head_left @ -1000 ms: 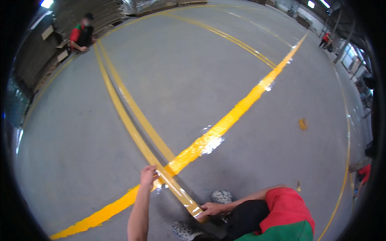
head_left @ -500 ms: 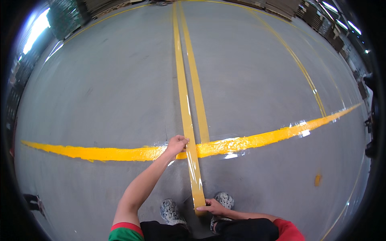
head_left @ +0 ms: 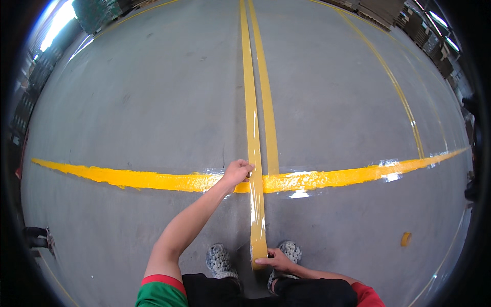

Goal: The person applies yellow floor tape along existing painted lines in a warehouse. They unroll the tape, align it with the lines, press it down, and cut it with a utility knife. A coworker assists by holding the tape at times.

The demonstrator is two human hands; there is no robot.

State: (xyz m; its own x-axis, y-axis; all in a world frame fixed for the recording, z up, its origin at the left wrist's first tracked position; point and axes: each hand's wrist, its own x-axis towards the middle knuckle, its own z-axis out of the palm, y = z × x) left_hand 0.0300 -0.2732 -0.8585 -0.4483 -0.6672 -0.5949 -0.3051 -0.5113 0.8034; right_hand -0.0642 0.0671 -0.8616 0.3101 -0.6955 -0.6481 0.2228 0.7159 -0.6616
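Observation:
A long strip of yellow tape [head_left: 259, 215] runs from my feet far out ahead and crosses over a wet-looking, bright yellow painted band [head_left: 153, 180]. Near that crossing, my left hand [head_left: 237, 173] is closed in a pinch on the strip's left edge. At the near end, my right hand [head_left: 279, 260] grips the tape with the thumb on top; its other fingers are partly hidden. The tape appears raised off the floor, with a dark shadow to its left. Just right of it, a second yellow line [head_left: 266, 102] lies along the floor and meets the painted band.
My patterned clogs [head_left: 219, 260] stand on the grey floor [head_left: 169, 102] either side of the tape's end. A small yellow tape roll [head_left: 405, 239] rests at the right. Thinner yellow lines [head_left: 391, 77] cross the floor there. Stacked brown goods [head_left: 378, 11] are at the far right.
My view has shifted, so the tape and both hands sit farther right in the picture. Both hands keep their hold at about the same places on the strip.

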